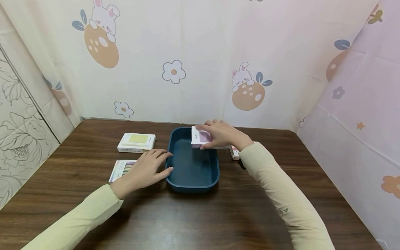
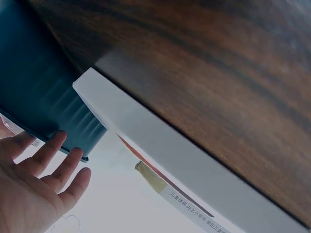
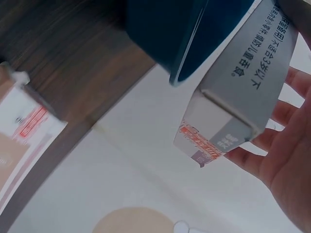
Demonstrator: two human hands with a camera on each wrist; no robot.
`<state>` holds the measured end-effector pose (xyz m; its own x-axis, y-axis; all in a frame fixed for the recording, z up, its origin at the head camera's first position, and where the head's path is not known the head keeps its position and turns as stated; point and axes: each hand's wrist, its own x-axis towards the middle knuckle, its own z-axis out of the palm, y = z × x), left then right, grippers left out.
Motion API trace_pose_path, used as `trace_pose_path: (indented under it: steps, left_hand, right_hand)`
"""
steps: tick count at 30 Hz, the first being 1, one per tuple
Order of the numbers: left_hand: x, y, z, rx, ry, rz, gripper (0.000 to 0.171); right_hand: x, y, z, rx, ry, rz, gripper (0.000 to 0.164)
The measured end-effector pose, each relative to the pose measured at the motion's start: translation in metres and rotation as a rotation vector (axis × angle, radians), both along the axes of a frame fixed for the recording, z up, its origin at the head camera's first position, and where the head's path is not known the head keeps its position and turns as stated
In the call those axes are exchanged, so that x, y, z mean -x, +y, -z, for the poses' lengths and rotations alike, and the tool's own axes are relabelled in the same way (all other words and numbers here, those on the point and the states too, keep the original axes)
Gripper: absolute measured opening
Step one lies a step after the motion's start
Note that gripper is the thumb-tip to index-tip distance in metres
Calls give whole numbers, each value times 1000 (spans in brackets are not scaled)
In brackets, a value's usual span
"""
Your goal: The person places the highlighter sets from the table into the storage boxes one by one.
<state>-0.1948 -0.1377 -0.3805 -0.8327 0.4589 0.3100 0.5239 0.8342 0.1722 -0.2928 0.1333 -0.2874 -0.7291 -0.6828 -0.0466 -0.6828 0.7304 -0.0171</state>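
Note:
A dark blue rectangular bin (image 1: 192,188) stands on the table. My right hand (image 1: 223,133) grips a small white-and-purple box (image 1: 196,136) above the bin's back right part, thumb in front and fingers behind. Small printed text runs along a grey side of this box (image 3: 238,68) in the right wrist view. My left hand (image 1: 146,169) touches the bin's left rim with extended, spread fingers. Beside that hand lies a white pack (image 1: 119,169) with a window showing coloured sticks, partly hidden by the hand. Behind it is a thicker white box with a yellow-green panel (image 1: 138,139).
Right of the bin another white box with red print (image 1: 234,153) lies mostly hidden behind the right arm; the right wrist view shows it as a white-and-tan box (image 3: 24,136). A patterned curtain (image 1: 206,45) hangs behind the brown wooden table (image 1: 193,222).

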Motion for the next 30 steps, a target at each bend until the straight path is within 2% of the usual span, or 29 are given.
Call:
trace_pose_path:
  steps: [9, 20, 30]
  left_hand:
    - [0, 1, -1, -7, -30, -10, 52]
    - [-1, 1, -1, -1, -42, -17, 53]
    - [-1, 1, -1, -13, -48, -13, 52]
  right_hand:
    - [3, -24, 6, -36, -8, -16, 78]
    - [7, -44, 23, -62, -6, -23, 79]
    - [10, -50, 39, -91, -65, -16, 78]
